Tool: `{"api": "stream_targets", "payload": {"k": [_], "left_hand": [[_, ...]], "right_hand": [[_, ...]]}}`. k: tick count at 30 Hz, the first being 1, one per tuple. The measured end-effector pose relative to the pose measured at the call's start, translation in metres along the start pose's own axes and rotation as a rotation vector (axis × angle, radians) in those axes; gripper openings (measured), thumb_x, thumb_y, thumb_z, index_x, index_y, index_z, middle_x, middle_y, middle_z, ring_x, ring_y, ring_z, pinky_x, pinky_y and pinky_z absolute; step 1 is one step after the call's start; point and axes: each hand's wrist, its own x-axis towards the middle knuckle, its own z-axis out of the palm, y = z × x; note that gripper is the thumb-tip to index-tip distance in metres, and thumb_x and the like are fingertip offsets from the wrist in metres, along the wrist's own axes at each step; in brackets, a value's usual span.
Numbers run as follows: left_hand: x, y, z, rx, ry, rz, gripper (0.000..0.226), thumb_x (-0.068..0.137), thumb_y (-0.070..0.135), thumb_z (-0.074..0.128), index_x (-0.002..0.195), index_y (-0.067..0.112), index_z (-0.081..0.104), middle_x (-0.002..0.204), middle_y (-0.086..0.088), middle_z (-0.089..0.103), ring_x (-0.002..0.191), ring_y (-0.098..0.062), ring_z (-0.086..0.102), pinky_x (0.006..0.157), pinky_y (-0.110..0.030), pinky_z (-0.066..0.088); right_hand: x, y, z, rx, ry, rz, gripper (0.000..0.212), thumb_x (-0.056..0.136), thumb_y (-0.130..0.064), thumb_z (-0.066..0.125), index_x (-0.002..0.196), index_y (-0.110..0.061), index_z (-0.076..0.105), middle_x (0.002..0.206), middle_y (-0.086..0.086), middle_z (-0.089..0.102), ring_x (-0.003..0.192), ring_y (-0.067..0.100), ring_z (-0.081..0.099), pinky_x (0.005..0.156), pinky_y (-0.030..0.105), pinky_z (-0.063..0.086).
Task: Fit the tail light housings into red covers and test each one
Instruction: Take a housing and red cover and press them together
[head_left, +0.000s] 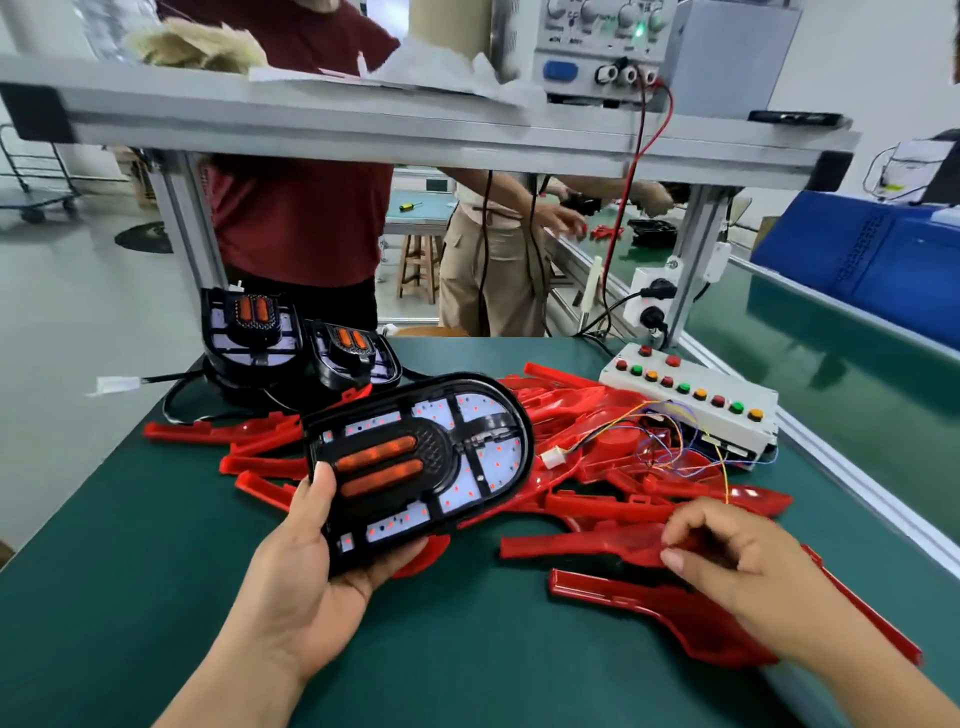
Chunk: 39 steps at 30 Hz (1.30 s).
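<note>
**Housing in one hand, cover in the other**

The left hand (311, 566) gripped a black oval tail light housing with two orange lenses (415, 462), holding it just above the green table (130, 597). The right hand (727, 551), fingers curled, pinched the edge of a red translucent plastic cover (582, 545) lying beside a heap of red covers (571, 410).

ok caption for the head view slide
Left hand holds a tail light housing; right hand pinches a red cover.
</note>
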Motion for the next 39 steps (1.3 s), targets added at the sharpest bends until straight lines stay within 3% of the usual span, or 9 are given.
{"api": "stream_targets", "payload": {"k": [3, 6, 9, 13, 15, 20, 27, 32, 39], "left_hand": [[0.0, 0.001, 0.0, 0.009, -0.011, 0.006, 0.06, 0.081, 0.045, 0.052, 0.131, 0.012, 0.058, 0.111, -0.016, 0.072, 0.09, -0.033, 0.073, 0.057, -0.041, 0.059], [0.0, 0.0, 0.001, 0.016, -0.02, 0.022, 0.062, 0.078, 0.045, 0.053, 0.13, 0.011, 0.059, 0.109, -0.016, 0.073, 0.088, -0.032, 0.073, 0.056, -0.04, 0.059], [0.001, 0.0, -0.001, 0.028, -0.033, 0.033, 0.062, 0.078, 0.045, 0.054, 0.129, 0.012, 0.059, 0.108, -0.015, 0.073, 0.088, -0.032, 0.074, 0.056, -0.04, 0.059], [0.002, -0.001, 0.0, 0.101, -0.052, 0.066, 0.06, 0.077, 0.046, 0.054, 0.127, 0.014, 0.058, 0.106, -0.013, 0.074, 0.084, -0.03, 0.074, 0.055, -0.039, 0.059], [0.003, -0.004, 0.003, 0.17, -0.063, 0.1, 0.053, 0.079, 0.047, 0.053, 0.124, 0.02, 0.058, 0.107, -0.011, 0.074, 0.084, -0.03, 0.074, 0.056, -0.04, 0.059], [0.003, -0.011, 0.005, 0.302, -0.113, 0.163, 0.031, 0.09, 0.047, 0.047, 0.117, 0.036, 0.057, 0.111, -0.004, 0.073, 0.094, -0.028, 0.073, 0.066, -0.046, 0.059], [-0.002, -0.01, 0.006, 0.303, -0.179, 0.228, 0.034, 0.084, 0.048, 0.05, 0.117, 0.04, 0.057, 0.114, -0.001, 0.072, 0.097, -0.026, 0.072, 0.062, -0.041, 0.058], [-0.005, -0.009, 0.007, 0.287, -0.19, 0.221, 0.039, 0.081, 0.048, 0.052, 0.118, 0.039, 0.056, 0.114, -0.005, 0.072, 0.098, -0.029, 0.072, 0.061, -0.04, 0.058], [-0.008, -0.01, 0.009, 0.272, -0.177, 0.234, 0.045, 0.08, 0.043, 0.056, 0.123, 0.035, 0.052, 0.116, -0.006, 0.071, 0.098, -0.03, 0.071, 0.06, -0.039, 0.058]], "right_hand": [[0.004, 0.001, -0.003, 0.195, 0.071, 0.0, 0.04, 0.079, 0.01, 0.069, 0.095, -0.026, 0.071, 0.078, -0.011, 0.065, 0.072, 0.0, 0.056, 0.071, 0.009, 0.044], [0.01, 0.002, -0.008, 0.494, 0.06, 0.102, 0.033, 0.08, -0.002, 0.063, 0.102, -0.023, 0.075, 0.078, 0.002, 0.064, 0.063, 0.005, 0.053, 0.057, 0.013, 0.043], [0.016, 0.0, -0.012, 0.687, 0.113, 0.165, 0.025, 0.078, -0.009, 0.057, 0.093, -0.013, 0.077, 0.076, 0.016, 0.069, 0.052, 0.008, 0.046, 0.044, 0.013, 0.034], [0.028, -0.009, -0.031, 0.89, 0.278, 0.138, 0.028, 0.08, -0.009, 0.05, 0.077, -0.013, 0.078, 0.061, 0.003, 0.061, 0.044, 0.007, 0.038, 0.046, 0.019, 0.02], [0.038, -0.022, -0.034, 0.944, 0.266, 0.121, 0.028, 0.081, -0.011, 0.05, 0.075, -0.012, 0.077, 0.06, 0.001, 0.061, 0.043, 0.005, 0.039, 0.045, 0.019, 0.021], [0.063, -0.069, 0.005, 0.768, -0.035, 0.139, 0.019, 0.08, -0.014, 0.059, 0.075, -0.005, 0.074, 0.06, 0.004, 0.058, 0.042, 0.006, 0.037, 0.037, 0.012, 0.024], [0.071, -0.087, 0.042, 0.602, -0.176, 0.271, 0.024, 0.096, -0.006, 0.053, 0.077, -0.004, 0.067, 0.058, 0.009, 0.043, 0.041, 0.007, 0.032, 0.034, 0.013, 0.022], [0.067, -0.083, 0.057, 0.557, -0.069, 0.325, 0.022, 0.094, -0.013, 0.06, 0.072, -0.013, 0.061, 0.051, 0.004, 0.045, 0.041, 0.011, 0.035, 0.036, 0.017, 0.024], [0.062, -0.074, 0.068, 0.386, 0.176, 0.232, 0.029, 0.093, -0.027, 0.064, 0.065, -0.02, 0.063, 0.039, 0.0, 0.05, 0.034, 0.008, 0.039, 0.037, 0.017, 0.032]]}}
